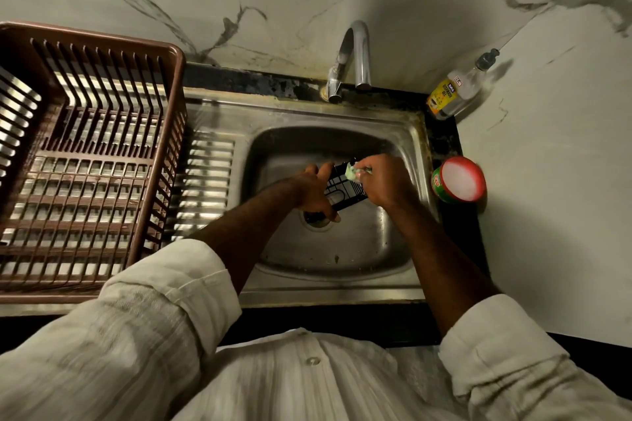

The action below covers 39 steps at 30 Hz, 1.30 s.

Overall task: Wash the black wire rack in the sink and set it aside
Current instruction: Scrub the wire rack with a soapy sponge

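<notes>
A small black wire rack [343, 188] is held tilted over the steel sink [407, 133], above the drain. My left hand [313, 190] grips the rack's left edge. My right hand [384, 181] is closed on a green and white scrub sponge [352, 173], which presses against the rack's upper right part. Both hands cover much of the rack.
A curved chrome tap [355, 55] stands behind the basin; no water is visible. A brown plastic dish basket [178, 85] sits on the ribbed drainboard at left. A dish-soap bottle [451, 92] and an open round tub of white cleaner [460, 179] stand at right.
</notes>
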Available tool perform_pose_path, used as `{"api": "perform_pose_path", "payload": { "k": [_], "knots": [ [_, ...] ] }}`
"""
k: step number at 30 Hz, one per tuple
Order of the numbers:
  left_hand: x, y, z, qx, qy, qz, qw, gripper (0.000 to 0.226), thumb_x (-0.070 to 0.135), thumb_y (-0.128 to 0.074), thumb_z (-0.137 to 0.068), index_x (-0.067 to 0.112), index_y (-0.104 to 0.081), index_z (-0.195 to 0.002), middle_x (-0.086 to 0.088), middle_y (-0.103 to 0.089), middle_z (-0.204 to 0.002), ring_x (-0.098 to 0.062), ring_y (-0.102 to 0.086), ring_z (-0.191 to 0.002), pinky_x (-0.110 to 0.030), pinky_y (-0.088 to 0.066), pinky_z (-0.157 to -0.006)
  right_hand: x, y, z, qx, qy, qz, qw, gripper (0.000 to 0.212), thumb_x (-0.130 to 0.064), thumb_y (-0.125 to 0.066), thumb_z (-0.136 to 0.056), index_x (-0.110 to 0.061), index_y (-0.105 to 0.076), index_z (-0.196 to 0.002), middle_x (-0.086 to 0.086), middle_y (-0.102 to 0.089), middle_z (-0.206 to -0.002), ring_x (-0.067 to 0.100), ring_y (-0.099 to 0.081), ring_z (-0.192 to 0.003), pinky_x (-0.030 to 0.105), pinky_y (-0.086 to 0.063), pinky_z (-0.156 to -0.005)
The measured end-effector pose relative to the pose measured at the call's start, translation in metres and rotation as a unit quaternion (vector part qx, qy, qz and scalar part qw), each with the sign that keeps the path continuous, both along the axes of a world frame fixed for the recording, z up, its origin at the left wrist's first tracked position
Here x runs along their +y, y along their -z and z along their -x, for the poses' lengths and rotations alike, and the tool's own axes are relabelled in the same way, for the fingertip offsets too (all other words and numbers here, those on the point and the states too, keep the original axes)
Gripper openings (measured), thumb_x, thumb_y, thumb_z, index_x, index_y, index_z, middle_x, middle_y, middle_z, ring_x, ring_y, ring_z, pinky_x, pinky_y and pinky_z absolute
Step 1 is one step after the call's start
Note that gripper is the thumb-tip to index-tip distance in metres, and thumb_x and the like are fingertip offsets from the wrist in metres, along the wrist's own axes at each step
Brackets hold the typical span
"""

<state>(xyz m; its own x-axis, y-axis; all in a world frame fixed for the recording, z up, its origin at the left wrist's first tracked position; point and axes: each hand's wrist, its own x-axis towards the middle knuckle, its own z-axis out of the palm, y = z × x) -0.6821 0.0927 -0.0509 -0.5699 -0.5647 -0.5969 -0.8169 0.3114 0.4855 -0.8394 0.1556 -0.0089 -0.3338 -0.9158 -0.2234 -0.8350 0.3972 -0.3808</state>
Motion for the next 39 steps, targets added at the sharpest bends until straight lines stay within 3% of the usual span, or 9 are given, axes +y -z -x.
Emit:
{"api": "perform_pose_path", "payload": {
  "k": [7, 10, 19, 23, 30, 34, 39],
  "knots": [
    [-0.001, -0.005, 0.0, -0.023, 0.035, -0.013, 0.999, 0.13, 0.053, -0.087, -0.065, 0.029, 0.001, -0.158, -0.01, -0.023, -0.159, -0.035, -0.03, -0.144, -0.054, -0.041, -0.11, -0.004, -0.015, 0.015, 0.015, -0.051, -0.085, 0.995, 0.017, -0.017, -0.073, -0.089, -0.018, -0.077, -0.105, 0.003, -0.076, -0.102, 0.016, -0.069, -0.088, 0.033, -0.058, -0.082],
    [-0.003, -0.003, -0.001, -0.005, 0.014, -0.018, 1.0, 0.131, 0.051, -0.088, -0.064, 0.027, -0.002, -0.159, -0.009, -0.027, -0.156, -0.033, -0.034, -0.142, -0.052, -0.041, -0.111, -0.007, -0.01, 0.012, -0.007, -0.006, -0.031, 0.999, 0.016, -0.017, -0.071, -0.09, -0.02, -0.076, -0.105, 0.003, -0.075, -0.103, 0.018, -0.069, -0.091, 0.037, -0.059, -0.084],
    [-0.002, -0.005, -0.002, -0.005, 0.014, -0.018, 1.0, 0.126, 0.054, -0.087, -0.064, 0.027, -0.007, -0.158, -0.007, -0.032, -0.153, -0.032, -0.038, -0.139, -0.05, -0.043, -0.109, -0.017, 0.005, -0.002, -0.049, 0.037, 0.076, 0.995, 0.019, -0.017, -0.064, -0.094, -0.017, -0.074, -0.11, 0.002, -0.075, -0.106, 0.016, -0.069, -0.097, 0.023, -0.051, -0.079],
    [0.001, -0.005, 0.001, -0.011, 0.004, -0.015, 1.0, 0.122, 0.054, -0.086, -0.066, 0.026, -0.008, -0.157, -0.009, -0.032, -0.152, -0.033, -0.038, -0.139, -0.05, -0.043, -0.109, -0.017, 0.003, 0.004, -0.042, 0.003, 0.042, 0.998, 0.018, -0.015, -0.066, -0.094, -0.013, -0.074, -0.11, 0.005, -0.074, -0.106, 0.011, -0.064, -0.087, 0.018, -0.046, -0.071],
    [0.0, -0.007, 0.003, -0.008, -0.008, -0.024, 1.0, 0.124, 0.055, -0.085, -0.068, 0.025, -0.006, -0.158, -0.009, -0.028, -0.156, -0.033, -0.035, -0.142, -0.048, -0.039, -0.111, -0.002, -0.016, 0.025, -0.026, -0.05, -0.035, 0.998, 0.021, -0.012, -0.075, -0.087, -0.009, -0.076, -0.108, 0.008, -0.075, -0.108, 0.008, -0.061, -0.085, 0.019, -0.044, -0.075],
    [0.001, -0.005, 0.004, -0.001, -0.028, -0.03, 0.999, 0.125, 0.059, -0.085, -0.066, 0.026, -0.006, -0.158, -0.011, -0.03, -0.155, -0.034, -0.036, -0.14, -0.048, -0.04, -0.112, -0.001, -0.024, 0.031, -0.012, -0.031, 0.013, 0.999, 0.021, -0.012, -0.073, -0.088, -0.01, -0.076, -0.109, 0.007, -0.075, -0.108, 0.012, -0.066, -0.092, 0.02, -0.044, -0.076],
    [0.0, -0.005, 0.007, 0.004, -0.042, -0.036, 0.998, 0.127, 0.057, -0.085, -0.066, 0.026, -0.003, -0.158, -0.012, -0.029, -0.155, -0.034, -0.035, -0.141, -0.049, -0.039, -0.113, 0.0, -0.019, 0.027, -0.042, 0.031, 0.1, 0.994, 0.034, -0.006, -0.07, -0.086, -0.022, -0.071, -0.116, -0.001, -0.072, -0.115, 0.012, -0.068, -0.097, 0.026, -0.057, -0.083]
  ]
}}
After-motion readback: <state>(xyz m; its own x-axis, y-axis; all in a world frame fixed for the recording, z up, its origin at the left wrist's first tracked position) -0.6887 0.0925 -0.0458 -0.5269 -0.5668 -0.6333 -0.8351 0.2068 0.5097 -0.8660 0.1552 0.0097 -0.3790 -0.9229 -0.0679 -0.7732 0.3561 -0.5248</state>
